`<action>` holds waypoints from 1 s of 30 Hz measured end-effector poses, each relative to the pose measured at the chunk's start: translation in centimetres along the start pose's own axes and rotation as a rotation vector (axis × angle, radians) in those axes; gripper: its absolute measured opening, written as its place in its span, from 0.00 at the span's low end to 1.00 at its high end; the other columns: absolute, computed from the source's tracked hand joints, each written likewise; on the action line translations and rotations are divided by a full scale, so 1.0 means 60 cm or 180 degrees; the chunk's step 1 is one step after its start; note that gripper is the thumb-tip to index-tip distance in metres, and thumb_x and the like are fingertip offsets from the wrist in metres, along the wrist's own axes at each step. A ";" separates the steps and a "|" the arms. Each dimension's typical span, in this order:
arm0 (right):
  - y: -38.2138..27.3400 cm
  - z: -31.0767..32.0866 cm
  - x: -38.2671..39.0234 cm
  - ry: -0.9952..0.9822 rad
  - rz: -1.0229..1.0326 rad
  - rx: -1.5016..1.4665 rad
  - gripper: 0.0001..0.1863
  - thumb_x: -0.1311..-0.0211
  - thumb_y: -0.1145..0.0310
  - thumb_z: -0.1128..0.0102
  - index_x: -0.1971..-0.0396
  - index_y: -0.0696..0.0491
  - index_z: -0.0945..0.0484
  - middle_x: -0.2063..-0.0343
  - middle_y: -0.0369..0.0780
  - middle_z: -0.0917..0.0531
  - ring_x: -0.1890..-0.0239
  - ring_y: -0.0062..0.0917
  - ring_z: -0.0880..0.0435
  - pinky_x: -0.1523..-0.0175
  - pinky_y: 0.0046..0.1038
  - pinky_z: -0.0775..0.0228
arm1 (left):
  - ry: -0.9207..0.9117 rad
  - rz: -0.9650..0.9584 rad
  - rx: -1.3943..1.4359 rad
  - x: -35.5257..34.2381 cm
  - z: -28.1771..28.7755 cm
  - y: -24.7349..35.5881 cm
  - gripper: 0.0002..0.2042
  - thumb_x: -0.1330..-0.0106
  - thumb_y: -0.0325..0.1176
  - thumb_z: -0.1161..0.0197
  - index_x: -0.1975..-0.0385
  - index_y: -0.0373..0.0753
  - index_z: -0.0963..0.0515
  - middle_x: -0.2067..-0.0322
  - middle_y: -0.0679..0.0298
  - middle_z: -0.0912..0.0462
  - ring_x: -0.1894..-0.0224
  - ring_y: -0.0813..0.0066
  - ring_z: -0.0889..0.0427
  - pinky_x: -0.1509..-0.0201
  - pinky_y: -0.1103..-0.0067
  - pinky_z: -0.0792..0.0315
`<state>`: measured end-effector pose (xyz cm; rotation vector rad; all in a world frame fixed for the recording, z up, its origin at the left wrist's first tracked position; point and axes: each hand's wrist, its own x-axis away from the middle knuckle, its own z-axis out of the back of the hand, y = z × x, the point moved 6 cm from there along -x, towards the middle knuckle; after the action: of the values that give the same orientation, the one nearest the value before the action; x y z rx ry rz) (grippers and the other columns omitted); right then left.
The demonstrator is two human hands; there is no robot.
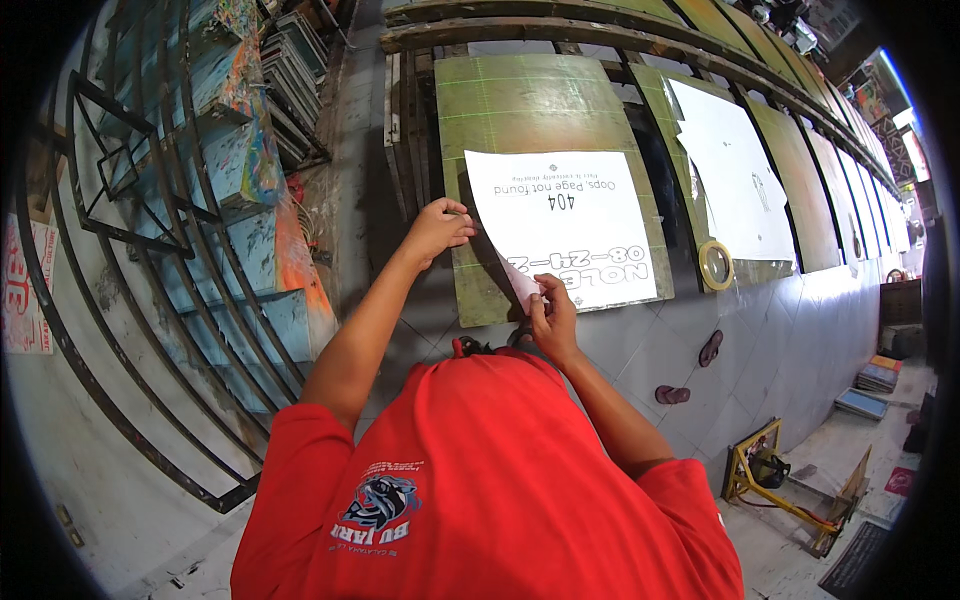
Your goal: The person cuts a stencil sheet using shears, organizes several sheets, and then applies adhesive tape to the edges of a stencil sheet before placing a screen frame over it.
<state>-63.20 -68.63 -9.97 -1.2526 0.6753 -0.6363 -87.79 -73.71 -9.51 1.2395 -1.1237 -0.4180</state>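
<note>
A white printed paper sheet (560, 225) with black lettering lies on a green board (520, 105) marked with fine grid lines. Its near left corner is lifted and curled. My right hand (553, 318) pinches that corner between thumb and fingers. My left hand (438, 235) is beside the sheet's left edge, fingers loosely bent and pointing toward it, with nothing visible in them. A dark shadow falls on the board under the raised edge.
More boards stand in a row to the right, one bearing another white sheet (735, 165) and a tape roll (716, 266). A dark metal grille (130, 240) and paint-stained shelves (240, 250) are at left. Slippers (711, 348) and a yellow frame (755, 460) are at right.
</note>
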 end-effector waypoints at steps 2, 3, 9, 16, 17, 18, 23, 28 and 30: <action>-0.005 0.000 0.000 -0.0014 -0.0057 -0.0026 0.13 0.38 0.76 0.50 0.54 0.59 0.29 0.69 0.43 0.25 0.70 0.20 0.25 0.71 0.20 0.30 | -0.0024 -0.0035 0.0014 -0.001 0.005 -0.003 0.12 0.35 0.30 0.44 0.56 0.33 0.34 0.60 0.53 0.21 0.59 0.69 0.19 0.57 0.79 0.23; -0.007 0.000 0.000 -0.0012 -0.0023 0.0082 0.13 0.38 0.76 0.50 0.54 0.59 0.29 0.68 0.43 0.25 0.70 0.20 0.24 0.71 0.20 0.29 | -0.0033 -0.0040 0.0031 -0.002 0.006 -0.004 0.12 0.36 0.30 0.44 0.56 0.33 0.34 0.60 0.53 0.21 0.59 0.69 0.19 0.56 0.79 0.23; -0.010 -0.001 -0.001 -0.0020 -0.0042 0.0178 0.14 0.40 0.76 0.48 0.54 0.59 0.28 0.68 0.45 0.24 0.68 0.24 0.23 0.68 0.23 0.28 | -0.0052 0.0028 0.0045 -0.001 -0.001 -0.009 0.13 0.37 0.29 0.41 0.57 0.33 0.33 0.64 0.56 0.19 0.63 0.71 0.18 0.61 0.81 0.23; -0.030 -0.008 -0.004 -0.0276 0.0412 0.0314 0.18 0.46 0.73 0.40 0.54 0.59 0.28 0.67 0.44 0.23 0.66 0.28 0.21 0.62 0.27 0.27 | -0.0054 -0.0014 0.0048 -0.005 -0.003 -0.014 0.14 0.38 0.31 0.39 0.56 0.33 0.33 0.66 0.58 0.20 0.64 0.75 0.19 0.60 0.81 0.23; -0.036 -0.011 -0.005 -0.0315 0.0471 0.0280 0.19 0.46 0.72 0.39 0.54 0.59 0.28 0.67 0.44 0.23 0.66 0.29 0.21 0.61 0.27 0.27 | -0.0053 -0.0008 0.0063 -0.006 -0.002 -0.016 0.14 0.38 0.31 0.39 0.57 0.33 0.33 0.66 0.58 0.20 0.64 0.75 0.19 0.60 0.81 0.23; -0.036 -0.011 -0.006 -0.0337 0.0477 0.0324 0.19 0.47 0.72 0.38 0.54 0.59 0.28 0.67 0.44 0.23 0.66 0.29 0.21 0.61 0.28 0.27 | -0.0058 -0.0002 0.0078 -0.007 -0.001 -0.019 0.14 0.38 0.32 0.39 0.57 0.33 0.33 0.66 0.58 0.21 0.65 0.75 0.20 0.60 0.81 0.23; -0.038 -0.014 -0.010 -0.0419 0.0345 0.0484 0.20 0.47 0.69 0.36 0.54 0.59 0.27 0.67 0.44 0.23 0.65 0.32 0.21 0.61 0.29 0.27 | -0.0097 0.0015 0.0194 -0.011 0.001 -0.028 0.14 0.37 0.33 0.40 0.57 0.35 0.33 0.65 0.59 0.21 0.66 0.76 0.20 0.60 0.81 0.22; -0.066 -0.028 -0.022 -0.0677 0.0383 0.1390 0.19 0.42 0.70 0.42 0.51 0.58 0.29 0.64 0.45 0.23 0.64 0.33 0.20 0.61 0.29 0.26 | -0.0158 0.0045 0.0348 -0.010 -0.001 -0.030 0.14 0.37 0.34 0.39 0.57 0.35 0.32 0.65 0.59 0.21 0.66 0.76 0.20 0.61 0.80 0.22; -0.073 -0.038 -0.030 -0.0768 0.0441 0.1817 0.20 0.42 0.68 0.43 0.49 0.57 0.30 0.65 0.46 0.22 0.64 0.35 0.20 0.62 0.32 0.26 | -0.0171 0.0019 0.0367 -0.009 -0.001 -0.030 0.15 0.37 0.35 0.39 0.57 0.35 0.32 0.65 0.58 0.22 0.66 0.76 0.20 0.60 0.80 0.22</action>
<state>-66.40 -69.57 -5.89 -0.7275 0.3382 -0.5038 -87.45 -73.85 -11.34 1.3318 -1.2109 -0.3883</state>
